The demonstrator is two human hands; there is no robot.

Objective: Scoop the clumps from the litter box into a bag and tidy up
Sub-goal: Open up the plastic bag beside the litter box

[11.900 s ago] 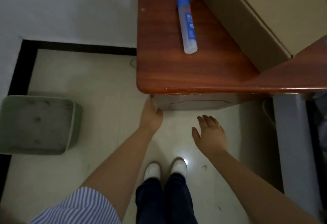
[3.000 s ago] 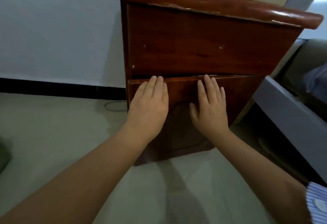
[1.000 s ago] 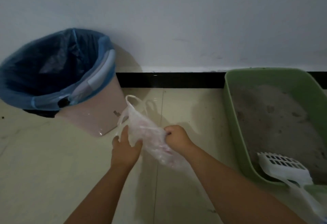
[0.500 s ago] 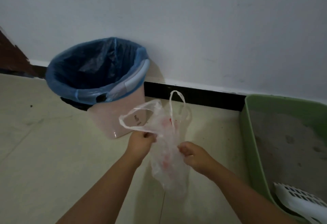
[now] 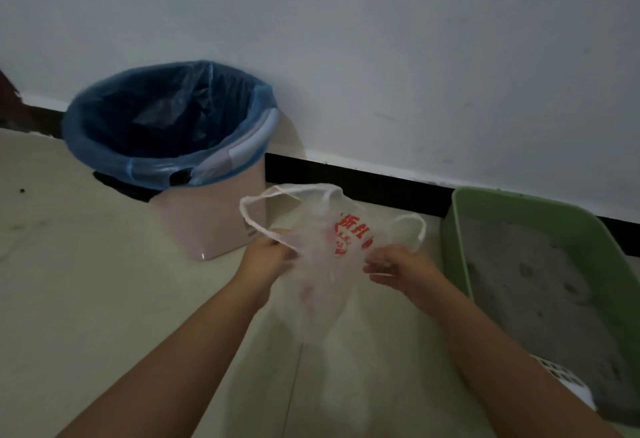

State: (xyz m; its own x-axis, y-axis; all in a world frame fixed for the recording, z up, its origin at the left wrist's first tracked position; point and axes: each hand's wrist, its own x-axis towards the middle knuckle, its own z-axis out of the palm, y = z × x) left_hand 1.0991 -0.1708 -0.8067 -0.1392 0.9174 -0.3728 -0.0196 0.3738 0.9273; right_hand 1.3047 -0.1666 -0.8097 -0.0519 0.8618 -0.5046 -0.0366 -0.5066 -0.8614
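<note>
A thin clear plastic bag with red print hangs over the floor in the middle of the view. My left hand pinches its left edge below one handle loop. My right hand pinches its right edge below the other loop, so the bag's top is spread between them. The green litter box with grey litter stands on the floor at the right, against the wall. A white slotted scoop lies in its near part, mostly hidden by my right forearm.
A pink waste bin lined with a blue bag stands by the wall, left of the plastic bag. A black skirting strip runs along the white wall. A dark wooden edge shows at the far left. Pale floor tiles lie under my arms.
My hands have drawn apart, spreading the bag's top wider so its red print shows. The view has shifted slightly left and up.
</note>
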